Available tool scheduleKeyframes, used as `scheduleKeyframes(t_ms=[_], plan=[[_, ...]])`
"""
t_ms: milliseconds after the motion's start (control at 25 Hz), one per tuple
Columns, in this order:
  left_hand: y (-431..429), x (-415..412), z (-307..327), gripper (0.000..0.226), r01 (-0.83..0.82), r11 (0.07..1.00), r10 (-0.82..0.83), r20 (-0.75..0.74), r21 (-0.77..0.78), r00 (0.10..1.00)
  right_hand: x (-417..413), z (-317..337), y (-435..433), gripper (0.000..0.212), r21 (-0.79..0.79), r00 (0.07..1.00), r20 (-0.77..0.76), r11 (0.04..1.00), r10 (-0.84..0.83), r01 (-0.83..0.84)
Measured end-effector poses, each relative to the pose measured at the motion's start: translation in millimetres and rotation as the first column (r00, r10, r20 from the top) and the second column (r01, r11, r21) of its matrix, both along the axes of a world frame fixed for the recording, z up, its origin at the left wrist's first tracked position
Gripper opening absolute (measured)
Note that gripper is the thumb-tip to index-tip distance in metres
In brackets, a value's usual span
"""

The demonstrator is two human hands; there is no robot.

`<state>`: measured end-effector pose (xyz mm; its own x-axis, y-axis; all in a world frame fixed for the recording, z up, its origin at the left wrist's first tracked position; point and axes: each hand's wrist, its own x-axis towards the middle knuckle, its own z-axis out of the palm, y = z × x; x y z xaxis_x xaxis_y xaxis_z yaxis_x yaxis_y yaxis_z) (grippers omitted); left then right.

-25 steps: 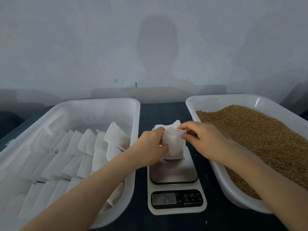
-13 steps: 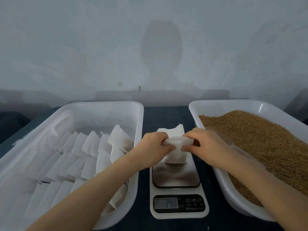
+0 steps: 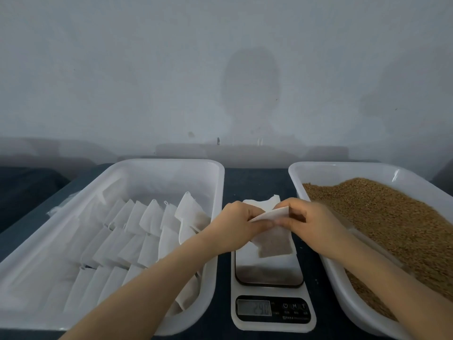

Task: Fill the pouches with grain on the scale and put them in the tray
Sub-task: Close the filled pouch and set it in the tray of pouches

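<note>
A small white pouch (image 3: pixel 273 242) with brown grain showing through it rests on the steel platform of the scale (image 3: pixel 270 273). My left hand (image 3: pixel 235 225) and my right hand (image 3: pixel 311 223) both pinch its top flap (image 3: pixel 269 214), which is folded over toward me. The display (image 3: pixel 255 308) reads about 29. Behind my hands lies another white pouch (image 3: pixel 259 203). On the left, a white tray (image 3: pixel 215 192) holds rows of filled pouches (image 3: pixel 137 231). On the right, a second white tray (image 3: pixel 297 173) is heaped with brown grain (image 3: pixel 392 222).
Both trays and the scale stand on a dark blue table (image 3: pixel 255 177) that ends at a pale wall. My forearms cross the left tray's near right corner and the grain tray's near edge. A narrow dark strip separates the scale from each tray.
The pouch's mouth stood open and upright between my fingers; now its top flap is flattened and folded over. Both hands stayed at the pouch, and the camera view tilted slightly.
</note>
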<state>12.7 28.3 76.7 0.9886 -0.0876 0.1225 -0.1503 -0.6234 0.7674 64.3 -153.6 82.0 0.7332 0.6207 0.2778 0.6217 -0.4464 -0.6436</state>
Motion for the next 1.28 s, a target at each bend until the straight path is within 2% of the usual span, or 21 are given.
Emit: scheduleKeyframes(t_ms=[120,200,280,360,440,560,600,680,760,800,920,1000,1080,1120,1160,1200,1280], plan=[[4.1,0.6,1.8,0.038,-0.03,0.998,0.027,-0.064,-0.048,0.998,4.6,-3.1,0.0,0.014,-0.071,0.998,-0.043,0.996,-0.05,0.046],[8.4,-1.4,12.1,0.025,-0.048,0.991,0.035,-0.107,-0.127,0.994,7.6,-3.9,-0.5,0.007,-0.007,0.995,-0.077,0.998,-0.067,0.066],[22.4,2.2,23.1,0.022,-0.144,0.977,0.128,-0.109,-0.155,0.986,9.5,-4.4,-1.2,0.012,0.06,0.992,-0.106,0.995,-0.073,0.079],[50.5,6.7,36.7,0.025,-0.276,0.947,0.268,-0.068,-0.168,0.961,12.0,-5.4,-2.2,0.016,0.047,0.991,-0.101,0.994,-0.093,0.098],[91.2,10.9,46.6,0.024,-0.414,0.895,0.416,-0.022,-0.165,0.909,11.4,-6.7,-1.6,0.019,0.004,0.993,-0.079,0.996,-0.084,0.085],[165.6,13.2,48.1,0.022,-0.641,0.755,0.648,0.006,-0.14,0.761,9.8,-6.1,0.5,0.02,-0.024,0.994,-0.069,0.997,-0.08,0.078],[190.6,12.7,44.1,0.02,-0.709,0.698,0.714,0.022,-0.1,0.7,9.6,-6.4,0.8,0.019,-0.023,0.994,-0.075,0.996,-0.085,0.083],[233.9,10.1,33.1,0.022,-0.82,0.568,0.817,0.073,0.075,0.573,9.7,-6.7,0.9,0.018,-0.033,0.993,-0.079,0.995,-0.093,0.09],[262.8,5.0,20.8,0.026,-0.847,0.465,0.855,0.116,0.257,0.505,10.7,-7.4,1.3,0.016,-0.048,0.992,-0.086,0.995,-0.097,0.093],[270.3,3.3,15.6,0.026,-0.834,0.425,0.862,0.124,0.351,0.492,11.1,-7.7,2.0,0.016,-0.052,0.991,-0.088,0.994,-0.096,0.092],[272.1,8.0,5.1,0.019,-0.667,0.367,0.823,0.109,0.649,0.558,13.0,-8.1,3.5,0.015,-0.055,0.992,-0.083,0.994,-0.1,0.095],[269.7,14.3,1.4,0.017,-0.631,0.388,0.796,0.102,0.671,0.597,13.0,-8.4,4.0,0.013,-0.06,0.991,-0.079,0.993,-0.105,0.1],[271.4,19.4,-6.3,0.019,-0.698,0.521,0.806,-0.014,0.491,0.592,12.4,-8.4,4.2,0.012,-0.069,0.991,-0.078,0.993,-0.105,0.1],[273.1,19.8,-9.8,0.024,-0.733,0.553,0.803,-0.018,0.396,0.596,12.6,-8.3,4.0,0.012,-0.074,0.992,-0.074,0.992,-0.105,0.099],[275.8,19.7,-12.2,0.029,-0.762,0.559,0.809,-0.014,0.327,0.588,13.1,-8.2,3.7,0.012,-0.08,0.992,-0.068,0.992,-0.103,0.098],[277.0,18.8,-14.4,0.033,-0.771,0.55,0.817,-0.015,0.323,0.576,13.6,-8.1,3.5,0.013,-0.088,0.993,-0.06,0.991,-0.103,0.098],[283.2,16.3,-19.7,0.038,-0.763,0.506,0.832,0.005,0.403,0.554,13.8,-8.0,3.1,0.016,-0.098,0.994,-0.042,0.99,-0.105,0.101]])
